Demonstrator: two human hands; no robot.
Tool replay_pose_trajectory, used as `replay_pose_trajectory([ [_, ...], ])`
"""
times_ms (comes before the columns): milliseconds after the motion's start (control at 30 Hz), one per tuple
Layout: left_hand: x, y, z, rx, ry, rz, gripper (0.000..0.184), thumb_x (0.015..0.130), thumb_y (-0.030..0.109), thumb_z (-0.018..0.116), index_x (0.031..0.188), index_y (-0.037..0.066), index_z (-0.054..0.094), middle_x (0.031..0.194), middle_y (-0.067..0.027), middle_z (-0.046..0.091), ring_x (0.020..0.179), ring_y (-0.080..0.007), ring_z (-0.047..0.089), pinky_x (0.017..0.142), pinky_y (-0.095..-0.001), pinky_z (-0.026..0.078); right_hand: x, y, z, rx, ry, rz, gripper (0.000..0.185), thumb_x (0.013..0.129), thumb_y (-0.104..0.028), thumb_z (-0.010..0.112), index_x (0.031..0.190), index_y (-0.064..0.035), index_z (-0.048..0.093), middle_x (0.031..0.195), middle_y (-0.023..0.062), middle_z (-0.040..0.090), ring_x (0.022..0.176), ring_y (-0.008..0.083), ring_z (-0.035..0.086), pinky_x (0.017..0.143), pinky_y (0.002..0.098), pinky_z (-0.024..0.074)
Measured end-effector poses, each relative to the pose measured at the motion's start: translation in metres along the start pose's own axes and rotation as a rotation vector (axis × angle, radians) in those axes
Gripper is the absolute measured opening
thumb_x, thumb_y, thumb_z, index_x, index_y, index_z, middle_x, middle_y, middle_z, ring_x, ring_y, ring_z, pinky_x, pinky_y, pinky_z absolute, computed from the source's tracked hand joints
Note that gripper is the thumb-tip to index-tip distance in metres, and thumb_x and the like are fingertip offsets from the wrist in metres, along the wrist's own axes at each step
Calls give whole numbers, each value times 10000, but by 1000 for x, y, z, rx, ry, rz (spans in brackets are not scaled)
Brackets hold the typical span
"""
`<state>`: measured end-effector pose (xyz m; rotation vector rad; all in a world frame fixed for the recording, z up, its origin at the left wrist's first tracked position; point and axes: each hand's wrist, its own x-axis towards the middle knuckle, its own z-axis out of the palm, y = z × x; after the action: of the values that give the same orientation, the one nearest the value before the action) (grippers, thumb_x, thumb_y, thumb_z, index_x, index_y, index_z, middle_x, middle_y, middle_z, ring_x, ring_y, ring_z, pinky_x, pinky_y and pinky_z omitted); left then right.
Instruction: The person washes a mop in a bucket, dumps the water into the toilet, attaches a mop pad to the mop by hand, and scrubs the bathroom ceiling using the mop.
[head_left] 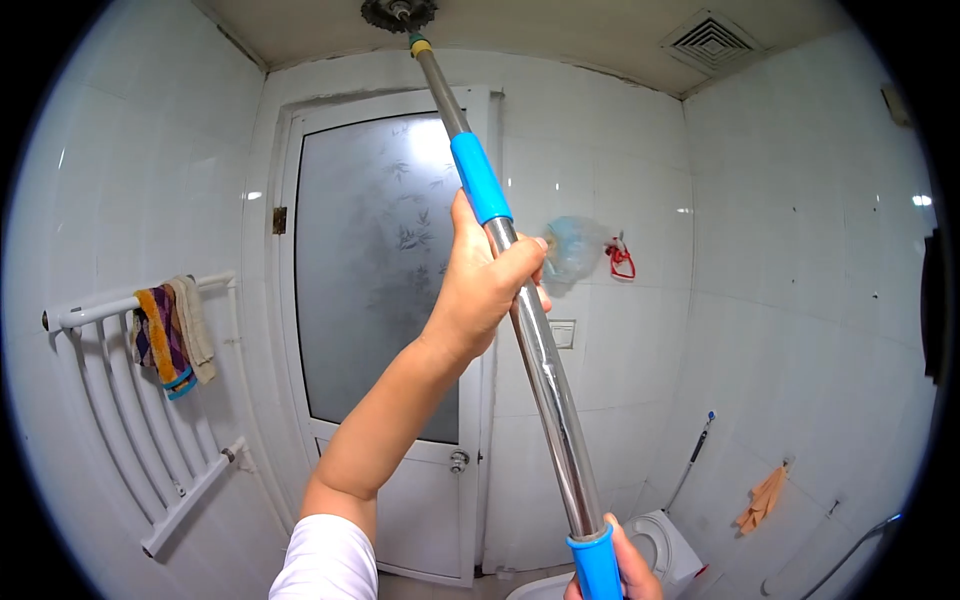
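A long metal pole [550,370] with blue grips slants from the lower right up toward the ceiling. My left hand [490,265] is wrapped round its bare metal just below the upper blue sleeve [481,178]. Lower down, my right hand [635,568] holds the blue handle [597,565] at the bottom edge of the view, partly cut off. At the pole's top, a dark round brush-like head [398,12] is at the ceiling, partly out of frame.
Behind the pole is a white door [390,500] with frosted glass. Cloths [165,335] hang on a white radiator [130,430] at left. A plastic bag [575,250], an orange cloth [763,500] and a ceiling vent [711,42] are at right. A white appliance [680,550] stands low.
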<state>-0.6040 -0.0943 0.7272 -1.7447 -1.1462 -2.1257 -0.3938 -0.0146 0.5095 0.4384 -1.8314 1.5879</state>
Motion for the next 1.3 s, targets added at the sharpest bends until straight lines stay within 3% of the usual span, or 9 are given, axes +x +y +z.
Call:
replay_pose_trajectory([
  [33, -2, 1, 9, 16, -8, -34, 687, 761, 69, 582, 1276, 24, 129, 723, -55, 454, 604, -115, 491, 461, -283, 508, -5, 0, -6, 0, 8, -3, 703, 784, 41, 571, 1398, 20, 228, 1122, 84, 509, 823, 84, 504, 761, 222, 432],
  [133, -2, -8, 35, 30, -31, -40, 714, 771, 65, 578, 1298, 21, 99, 704, -44, 457, 596, -111, 496, 460, -282, 511, -20, 0, -25, 65, 19, 38, 729, 775, 44, 576, 1404, 19, 208, 1075, 55, 517, 783, 71, 497, 714, 198, 424],
  [267, -3, -17, 65, 47, -83, -70, 772, 782, 77, 582, 1336, 54, 45, 686, -34, 459, 562, -102, 490, 466, -284, 523, -38, 8, -40, 302, 3, 69, 778, 773, 27, 569, 1425, -13, 147, 876, 30, 515, 638, 63, 477, 570, 179, 384],
  [400, -1, -33, 84, 71, -147, -141, 784, 780, 90, 586, 1342, 88, 39, 739, -46, 460, 636, -111, 509, 478, -290, 529, -46, 12, -45, 320, 46, 42, 803, 768, -5, 557, 1438, -47, 115, 753, 23, 489, 558, 75, 459, 496, 184, 348],
  [500, 4, -44, 90, 120, -219, -193, 786, 779, 111, 584, 1335, 81, 29, 772, -56, 462, 677, -124, 517, 494, -302, 533, -49, 17, -42, 362, 158, 118, 829, 752, -3, 579, 1440, -55, 118, 760, 15, 497, 577, 72, 463, 512, 186, 357],
  [733, -2, -52, 78, 153, -258, -250, 764, 780, 120, 586, 1340, 66, 68, 759, -59, 468, 677, -138, 537, 502, -300, 536, -46, 43, -38, 239, 125, 177, 917, 727, -5, 666, 1446, -67, 99, 790, -1, 513, 662, 69, 487, 593, 199, 399],
  [833, -7, -54, 71, 110, -234, -251, 748, 780, 99, 579, 1337, 67, 81, 747, -52, 471, 646, -129, 531, 501, -298, 536, -44, 55, -37, 191, 73, 78, 967, 731, -104, 747, 1441, -46, 92, 793, -12, 514, 670, 63, 481, 625, 198, 398],
  [1167, -20, -24, 46, 114, -46, -97, 708, 767, 36, 565, 1321, 25, 124, 747, -43, 478, 608, -110, 509, 464, -283, 521, -34, 62, -38, 217, -58, 32, 883, 768, -107, 713, 1433, -32, 138, 755, -36, 479, 613, 41, 429, 557, 193, 341],
  [1300, -15, -27, 51, 133, -71, -109, 704, 767, 39, 564, 1314, 6, 123, 741, -44, 481, 606, -108, 507, 464, -283, 520, -35, 52, -40, 87, -29, -15, 756, 831, -92, 633, 1426, -26, 171, 765, -33, 484, 616, 38, 434, 571, 184, 348],
])
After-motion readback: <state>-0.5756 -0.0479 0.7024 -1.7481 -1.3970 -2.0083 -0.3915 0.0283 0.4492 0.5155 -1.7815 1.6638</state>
